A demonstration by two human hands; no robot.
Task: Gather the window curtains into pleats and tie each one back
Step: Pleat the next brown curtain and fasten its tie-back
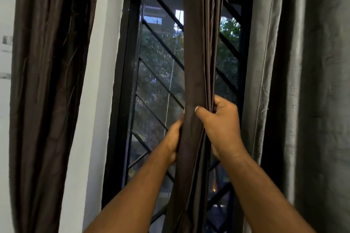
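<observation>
A dark brown curtain (202,43) hangs in narrow folds down the middle of the window. My right hand (221,126) grips its gathered folds from the right, thumb across the front and fingers curled behind. My left hand (175,138) holds the same bundle from the left, slightly lower, with its fingers hidden behind the cloth. A second brown curtain (51,81) hangs bunched at the far left, and a grey curtain (306,91) hangs at the right.
Behind the curtain is a black window frame (130,62) with diagonal metal bars (161,47), and trees outside. A white wall strip (98,91) separates the window from the left curtain.
</observation>
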